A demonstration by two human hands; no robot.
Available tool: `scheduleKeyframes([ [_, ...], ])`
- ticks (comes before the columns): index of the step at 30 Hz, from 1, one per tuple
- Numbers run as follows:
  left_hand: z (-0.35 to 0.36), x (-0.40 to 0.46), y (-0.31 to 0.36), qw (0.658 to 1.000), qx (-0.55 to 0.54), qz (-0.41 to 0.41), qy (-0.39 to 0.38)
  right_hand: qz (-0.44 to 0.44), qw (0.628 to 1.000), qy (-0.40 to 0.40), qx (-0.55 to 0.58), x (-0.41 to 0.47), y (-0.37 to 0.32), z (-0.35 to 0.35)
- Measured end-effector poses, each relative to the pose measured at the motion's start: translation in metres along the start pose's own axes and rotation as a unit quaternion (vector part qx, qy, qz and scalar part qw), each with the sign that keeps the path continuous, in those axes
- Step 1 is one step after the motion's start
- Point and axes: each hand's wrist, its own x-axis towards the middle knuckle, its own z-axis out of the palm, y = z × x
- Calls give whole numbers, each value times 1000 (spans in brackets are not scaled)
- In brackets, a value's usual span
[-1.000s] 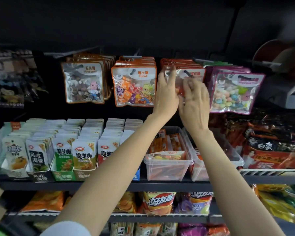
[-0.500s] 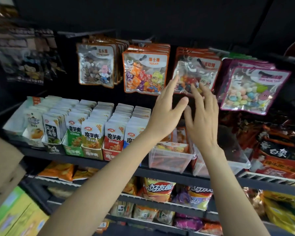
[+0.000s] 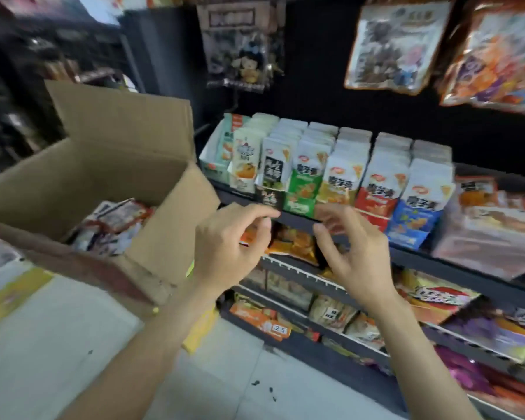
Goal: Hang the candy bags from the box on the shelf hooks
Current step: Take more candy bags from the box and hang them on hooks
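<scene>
While both hands hang bare in front of the shelving, the step in hand looks like the reach for another bag. The left hand (image 3: 228, 247) has its fingers loosely curled, thumb near the fingertips, pinching nothing; the right hand (image 3: 350, 253) is the same, fingers spread and half bent round empty air. The two are near each other but apart, just in front of the shelf edge (image 3: 297, 219).

At about nine o'clock from the left hand stands the cardboard box (image 3: 82, 177), flaps up, top open. Inside lie the candy bags (image 3: 112, 225), a loose, tumbled heap of flat glossy packets with red and white print; blur hides their detail. Up at one o'clock from the right hand, hung bags (image 3: 388, 47) dangle in front of the dark back wall; their hooks cannot be made out.

Next, I judge, a hand must swing left and dip into the box, take one packet by its top edge, then carry it up to a hook.
</scene>
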Motion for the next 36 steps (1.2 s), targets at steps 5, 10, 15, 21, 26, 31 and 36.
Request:
scheduleKeyframes([
  [5,-120,-71,-87,979,-9,-151,-138,35,982,-182,41,-11,-54,95],
  [10,-200,-82,-152,977,38,-176,-111,15,976,-210,58,20,-94,155],
  [15,-229,-56,-228,955,80,-212,-192,-55,969,-235,52,77,-110,211],
  [21,-217,-27,-299,930,155,-164,-290,-124,937,-326,13,151,-105,283],
  [26,-221,-4,-354,897,236,-7,-373,-166,844,-499,-107,191,-104,336],
  [31,-204,6,-428,837,262,125,-463,-199,719,-618,-247,199,-96,386],
  [36,-163,11,-497,822,200,197,-495,-183,638,-678,-317,196,-84,428],
])
